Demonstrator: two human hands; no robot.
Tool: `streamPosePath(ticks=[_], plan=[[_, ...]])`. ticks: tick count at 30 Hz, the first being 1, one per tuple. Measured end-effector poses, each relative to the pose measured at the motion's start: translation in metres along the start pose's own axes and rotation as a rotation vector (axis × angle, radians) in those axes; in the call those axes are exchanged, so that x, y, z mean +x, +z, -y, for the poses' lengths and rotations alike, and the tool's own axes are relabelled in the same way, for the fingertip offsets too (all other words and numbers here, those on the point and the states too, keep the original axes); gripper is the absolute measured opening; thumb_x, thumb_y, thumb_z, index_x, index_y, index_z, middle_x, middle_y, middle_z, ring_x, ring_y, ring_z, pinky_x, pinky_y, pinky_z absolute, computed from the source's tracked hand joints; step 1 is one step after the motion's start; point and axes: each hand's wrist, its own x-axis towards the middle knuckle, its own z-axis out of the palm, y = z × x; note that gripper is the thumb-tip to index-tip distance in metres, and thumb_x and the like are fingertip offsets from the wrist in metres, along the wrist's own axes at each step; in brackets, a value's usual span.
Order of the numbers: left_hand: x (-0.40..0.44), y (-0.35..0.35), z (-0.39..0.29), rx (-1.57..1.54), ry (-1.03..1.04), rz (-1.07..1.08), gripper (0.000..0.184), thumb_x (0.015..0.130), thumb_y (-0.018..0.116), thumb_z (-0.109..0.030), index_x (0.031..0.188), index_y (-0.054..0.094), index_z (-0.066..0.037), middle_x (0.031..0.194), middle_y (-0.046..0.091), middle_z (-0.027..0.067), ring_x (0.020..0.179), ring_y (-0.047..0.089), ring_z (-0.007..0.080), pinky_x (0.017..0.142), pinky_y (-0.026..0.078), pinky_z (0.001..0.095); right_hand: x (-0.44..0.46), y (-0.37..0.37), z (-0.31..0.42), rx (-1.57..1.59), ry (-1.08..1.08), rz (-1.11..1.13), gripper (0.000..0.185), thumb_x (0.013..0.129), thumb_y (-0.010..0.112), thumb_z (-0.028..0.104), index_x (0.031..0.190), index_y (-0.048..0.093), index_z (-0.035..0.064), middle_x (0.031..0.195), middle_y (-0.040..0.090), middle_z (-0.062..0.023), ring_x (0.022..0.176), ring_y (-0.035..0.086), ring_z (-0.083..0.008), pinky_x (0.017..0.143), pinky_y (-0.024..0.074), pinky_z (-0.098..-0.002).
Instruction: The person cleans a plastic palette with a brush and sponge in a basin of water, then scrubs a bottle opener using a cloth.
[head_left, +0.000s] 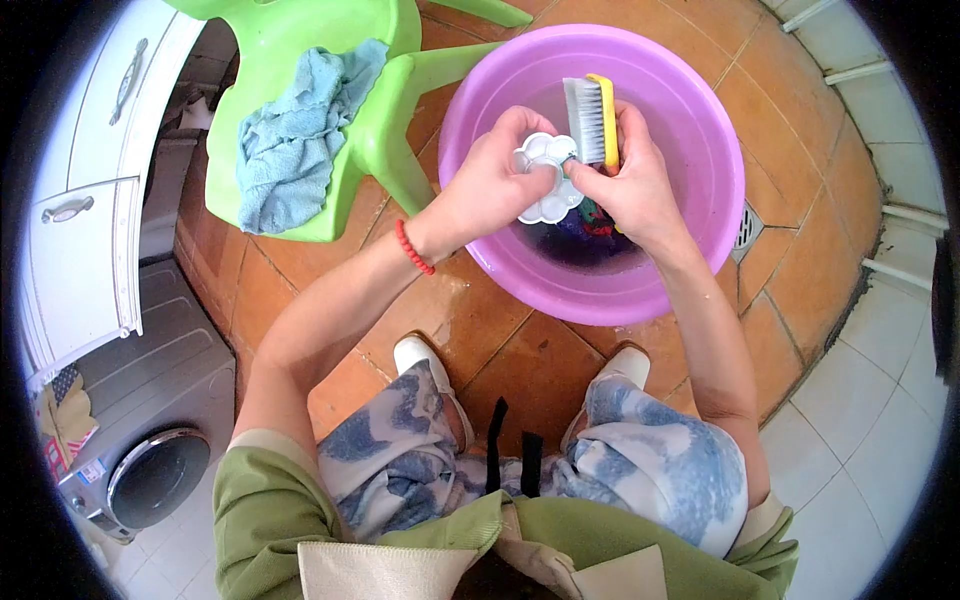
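My left hand (482, 186) is closed on the edge of a white flower-shaped paint palette (549, 205), thumb across its front. A little dark green shows near the palette's right edge. My right hand (637, 190) grips a scrub brush (591, 120) with a yellow back and pale bristles, held upright. The right thumb and finger also reach the palette's right side. Both hands are above a purple basin (715, 190). Inside the basin lies dark cloth (575, 250) with red and green parts, partly hidden by the palette and hands.
A light green plastic chair (385, 95) stands left of the basin, a crumpled blue-green towel (290, 145) on its seat. At lower left is a grey washing machine (170, 370) below white cabinets (75, 260). A floor drain (746, 228) lies right of the basin, near the tiled wall.
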Motion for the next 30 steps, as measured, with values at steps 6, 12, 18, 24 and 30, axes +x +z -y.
streamPosePath(ticks=[6,12,18,24,30], plan=[[-0.004,0.004,-0.006,0.062,0.030,-0.053,0.030,0.084,0.059,-0.003,0.110,0.044,-0.004,0.097,0.055,0.0036,0.091,0.055,0.0094,0.077,0.048,0.0252,-0.002,0.006,0.004,0.059,0.044,-0.109,0.055,0.069,0.070,0.015,0.115,0.047,-0.0053,0.093,0.063,-0.0162,0.085,0.063,-0.0220,0.076,0.0503,-0.0340],[-0.005,0.007,-0.008,-0.037,0.018,-0.056,0.030,0.084,0.060,-0.003,0.109,0.044,-0.004,0.095,0.055,0.0026,0.088,0.055,0.0086,0.075,0.048,0.0249,-0.005,0.003,0.009,0.051,0.061,-0.106,0.052,0.068,0.068,0.014,0.112,0.048,-0.0052,0.088,0.062,-0.0134,0.077,0.063,-0.0211,0.069,0.0512,-0.0326],[-0.009,0.005,-0.004,0.001,0.056,-0.028,0.029,0.084,0.060,-0.003,0.108,0.044,-0.004,0.094,0.055,0.0029,0.085,0.056,0.0086,0.072,0.048,0.0256,-0.005,-0.003,0.012,0.212,0.177,0.068,0.052,0.069,0.066,0.008,0.115,0.046,-0.0053,0.084,0.059,-0.0099,0.059,0.059,-0.0151,0.044,0.0462,-0.0270],[-0.013,0.006,-0.001,0.061,0.080,-0.059,0.028,0.084,0.059,-0.003,0.108,0.044,-0.004,0.094,0.055,0.0028,0.085,0.055,0.0086,0.071,0.048,0.0252,-0.006,0.000,0.011,0.171,0.119,0.065,0.054,0.071,0.067,0.007,0.118,0.043,-0.0051,0.082,0.058,-0.0093,0.053,0.057,-0.0142,0.037,0.0435,-0.0265],[-0.014,0.005,-0.003,0.001,0.035,-0.042,0.028,0.085,0.059,-0.004,0.108,0.043,-0.004,0.095,0.055,0.0028,0.087,0.055,0.0087,0.073,0.048,0.0251,-0.004,0.000,0.006,0.166,0.111,0.083,0.052,0.069,0.065,0.007,0.115,0.044,-0.0056,0.081,0.058,-0.0095,0.051,0.056,-0.0146,0.038,0.0439,-0.0272]])
